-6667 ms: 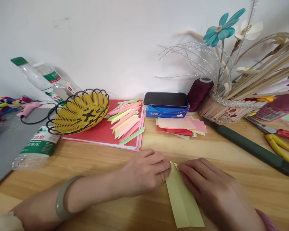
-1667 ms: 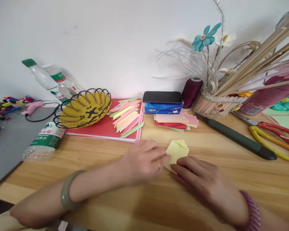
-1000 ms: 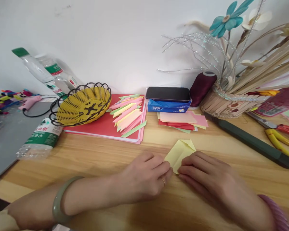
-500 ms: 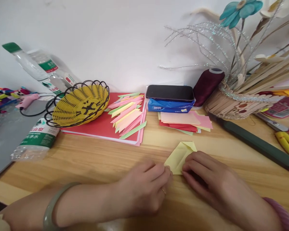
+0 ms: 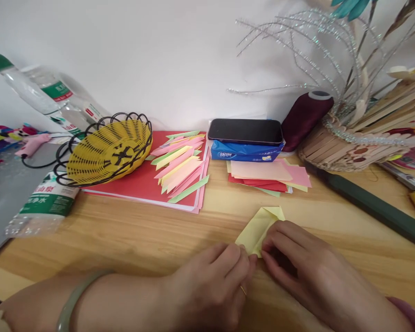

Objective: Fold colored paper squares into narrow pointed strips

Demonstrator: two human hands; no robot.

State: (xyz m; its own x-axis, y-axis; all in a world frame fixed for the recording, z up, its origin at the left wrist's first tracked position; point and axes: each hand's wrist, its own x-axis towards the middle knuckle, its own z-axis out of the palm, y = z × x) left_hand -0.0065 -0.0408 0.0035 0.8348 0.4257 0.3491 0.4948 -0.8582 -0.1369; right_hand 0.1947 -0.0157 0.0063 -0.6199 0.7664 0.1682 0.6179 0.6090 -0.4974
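A yellow sheet of paper (image 5: 255,232), partly folded with a turned-down flap at its top, lies on the wooden table between both hands. My left hand (image 5: 216,281) has its fingers closed on the paper's lower left edge. At the paper's right side, my right hand (image 5: 297,265) pinches it with curled fingers, which cover its right part. Just beyond the paper is a stack of coloured paper pieces (image 5: 259,170). Folded paper strips (image 5: 181,166) lie on a red sheet (image 5: 131,190) to the left.
A yellow basket (image 5: 107,152) and plastic bottles (image 5: 46,203) stand left. At the back a phone (image 5: 245,131) rests on a blue tissue pack (image 5: 245,151), beside a dark thread spool (image 5: 306,117). A dark green tool (image 5: 373,203) and a stick basket (image 5: 356,147) are right.
My left hand has moved slightly down and right along the paper's lower edge. My right hand stays at the paper's right side. The view has shifted a little.
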